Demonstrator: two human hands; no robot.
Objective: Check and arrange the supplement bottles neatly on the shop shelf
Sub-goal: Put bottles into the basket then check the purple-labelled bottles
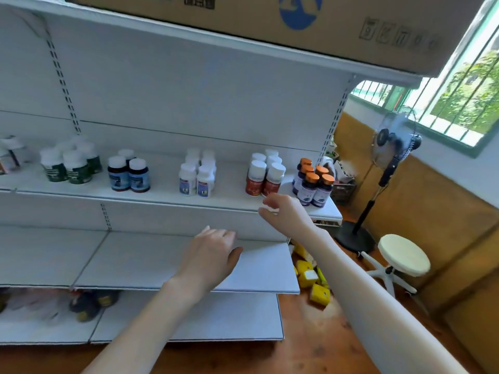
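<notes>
Groups of supplement bottles stand on the white shelf (167, 197): green-labelled ones (70, 166), dark blue-labelled ones (129, 174), white ones (198, 174), red-labelled ones (266, 175), and orange-capped purple ones (313, 182) at the right end. My right hand (286, 214) hovers at the shelf's front edge just below the red-labelled bottles, fingers loosely curled and holding nothing. My left hand (210, 255) is lower, over the empty middle shelf (121, 260), fingers relaxed and empty.
A cardboard box (270, 17) sits on the top shelf. Yellow packs (310, 279) lie on the floor by the shelf's right end. A standing fan (388, 168) and a white stool (402, 259) stand to the right. Dark items (89, 303) sit blurred on the lowest shelf.
</notes>
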